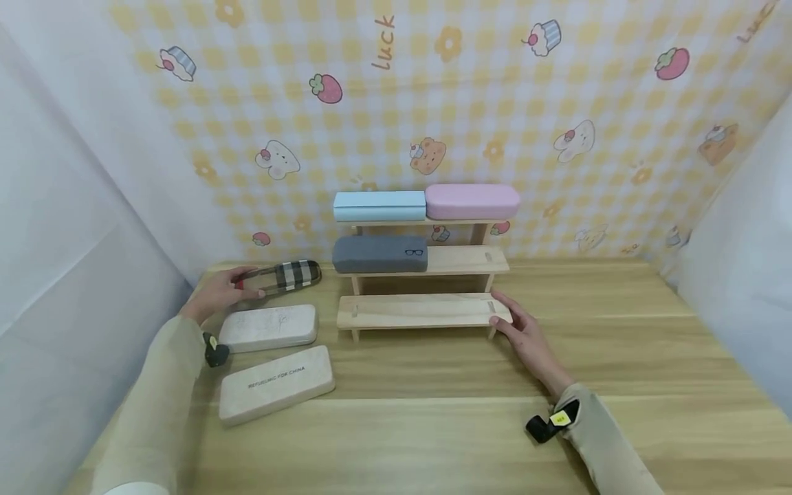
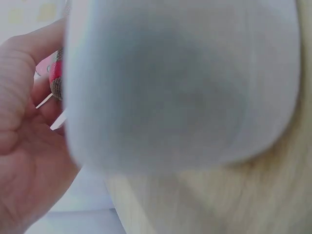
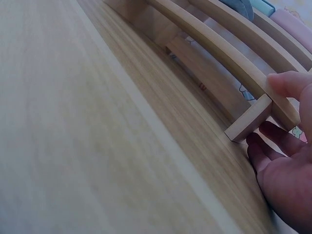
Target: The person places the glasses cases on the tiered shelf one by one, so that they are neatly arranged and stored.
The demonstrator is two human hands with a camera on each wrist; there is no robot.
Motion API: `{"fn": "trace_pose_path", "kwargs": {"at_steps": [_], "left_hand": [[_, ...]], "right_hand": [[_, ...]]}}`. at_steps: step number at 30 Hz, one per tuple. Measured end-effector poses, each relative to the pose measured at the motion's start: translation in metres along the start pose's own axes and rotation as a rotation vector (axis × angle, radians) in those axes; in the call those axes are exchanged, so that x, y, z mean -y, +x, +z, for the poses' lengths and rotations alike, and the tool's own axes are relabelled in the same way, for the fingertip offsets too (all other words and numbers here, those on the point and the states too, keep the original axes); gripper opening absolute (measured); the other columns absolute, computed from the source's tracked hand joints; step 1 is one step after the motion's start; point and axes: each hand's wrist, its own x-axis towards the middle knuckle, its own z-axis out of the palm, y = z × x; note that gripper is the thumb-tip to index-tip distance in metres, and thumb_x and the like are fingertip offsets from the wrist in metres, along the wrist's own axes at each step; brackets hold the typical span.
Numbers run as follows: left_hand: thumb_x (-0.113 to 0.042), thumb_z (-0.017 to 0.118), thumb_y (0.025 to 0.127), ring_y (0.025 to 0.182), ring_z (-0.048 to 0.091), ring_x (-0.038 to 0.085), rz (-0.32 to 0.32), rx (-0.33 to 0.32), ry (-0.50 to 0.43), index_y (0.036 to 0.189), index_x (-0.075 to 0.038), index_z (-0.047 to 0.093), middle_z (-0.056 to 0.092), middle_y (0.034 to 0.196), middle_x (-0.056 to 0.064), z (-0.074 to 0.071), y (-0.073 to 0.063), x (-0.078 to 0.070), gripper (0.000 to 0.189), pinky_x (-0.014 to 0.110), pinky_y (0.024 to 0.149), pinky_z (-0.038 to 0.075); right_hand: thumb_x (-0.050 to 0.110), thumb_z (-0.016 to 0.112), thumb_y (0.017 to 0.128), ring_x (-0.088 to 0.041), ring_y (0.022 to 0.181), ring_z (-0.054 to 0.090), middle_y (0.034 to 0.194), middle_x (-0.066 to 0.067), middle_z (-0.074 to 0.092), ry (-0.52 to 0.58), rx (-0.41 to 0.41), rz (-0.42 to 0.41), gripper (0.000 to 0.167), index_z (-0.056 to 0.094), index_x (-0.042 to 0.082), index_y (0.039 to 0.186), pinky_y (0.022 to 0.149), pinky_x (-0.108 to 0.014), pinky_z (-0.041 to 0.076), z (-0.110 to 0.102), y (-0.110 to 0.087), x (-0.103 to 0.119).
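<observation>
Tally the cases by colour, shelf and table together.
Light blue case: 1
Pink case: 1
Grey case: 1
Whitish cases: 2
Black-and-white checked case: 1
Total: 6

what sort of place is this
Possibly a makeshift filming booth: a cartoon-printed backdrop stands behind a wood-grain tabletop, and plain white side walls close it in at left and right.
</observation>
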Motion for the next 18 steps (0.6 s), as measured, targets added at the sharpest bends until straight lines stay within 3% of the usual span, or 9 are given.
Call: {"fn": "trace_pose_path", "kwargs": {"at_steps": [3,9,14,18], "left_hand": [[-0.047,0.069,0.08,0.12,0.037,0.043,0.008,-0.031,-0.023,0.142,-0.001,0.035,0.039,0.135,0.03,-0.003,-0.006,0.0,0.084,0.057,0.096,0.03],[-0.043,0.067,0.083,0.123,0.03,0.045,-0.003,-0.027,-0.097,0.145,-0.003,0.027,0.03,0.141,0.029,-0.02,-0.022,0.001,0.084,0.062,0.095,0.028],[-0.039,0.068,0.084,0.123,0.03,0.044,0.026,-0.074,-0.101,0.144,-0.001,0.029,0.031,0.142,0.029,-0.03,-0.029,0.0,0.081,0.061,0.095,0.027],[-0.04,0.066,0.085,0.121,0.032,0.041,0.016,-0.069,-0.109,0.145,-0.002,0.028,0.032,0.142,0.028,-0.031,-0.034,0.001,0.08,0.061,0.094,0.027]], "right_hand": [[0.011,0.053,0.096,-0.025,0.138,0.013,0.15,-0.015,0.024,-0.013,-0.006,-0.003,0.052,0.033,-0.001,0.143,0.089,-0.007,0.031,0.0,0.0,0.002],[0.012,0.053,0.095,-0.026,0.137,0.015,0.15,-0.017,0.024,-0.02,0.0,-0.012,0.053,0.033,-0.001,0.142,0.088,-0.007,0.031,0.0,0.001,0.002],[0.012,0.054,0.095,-0.027,0.136,0.018,0.149,-0.018,0.024,-0.012,-0.007,-0.023,0.053,0.033,-0.003,0.142,0.09,-0.007,0.03,-0.001,0.003,0.0],[0.011,0.054,0.095,-0.028,0.136,0.017,0.149,-0.019,0.024,0.008,-0.001,-0.024,0.054,0.033,-0.003,0.142,0.091,-0.008,0.031,-0.002,0.003,-0.003]]}}
